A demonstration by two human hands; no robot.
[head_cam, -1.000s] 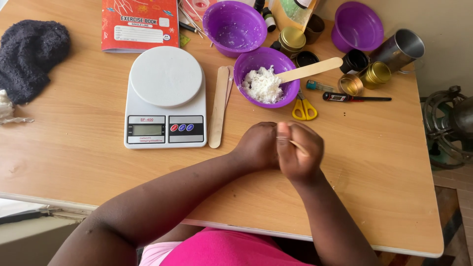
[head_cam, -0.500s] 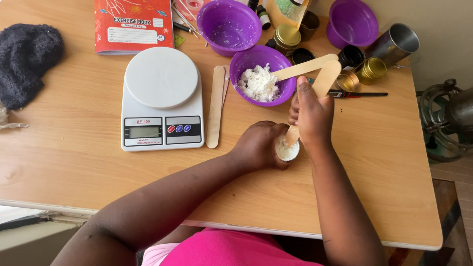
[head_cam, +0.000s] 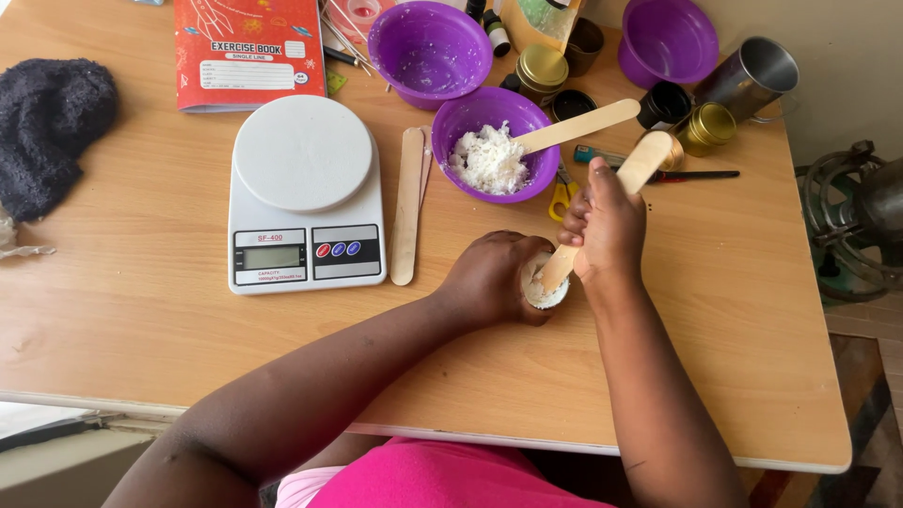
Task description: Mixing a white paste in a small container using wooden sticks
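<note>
Firmly held: a small jar packed with a wooden stick

Now the left hand [head_cam: 494, 277] is wrapped closed around a small round jar [head_cam: 546, 290], pinning it to the wooden surface [head_cam: 141, 310] near the front edge. Only the jar's rim and its pale, creamy filling show; the walls are hidden by the fingers. The right hand [head_cam: 607, 226] is fisted tight around a flat wooden stick [head_cam: 616, 193], which leans steeply, its lower end pushed into the filling and its rounded upper end pointing away towards the far side of the surface.

The jar looks light and short, so it would likely slide or tip under a sideways push from the stick; gripping it all around the wall, low down, as the left hand does, seems the safest hold. Whether it is glass or tin cannot be told. The stick appears stiff and dry, with little slip, and is best held at mid-length, where the fist already sits. The filling looks soft and crumbly, like the white flakes in the purple bowl [head_cam: 461, 118] just beyond, where a 2nd stick [head_cam: 578, 125] rests. A white kitchen scale [head_cam: 303, 193] stands to the left, with 1 more stick [head_cam: 408, 202] lying flat between scale and bowl.
</note>
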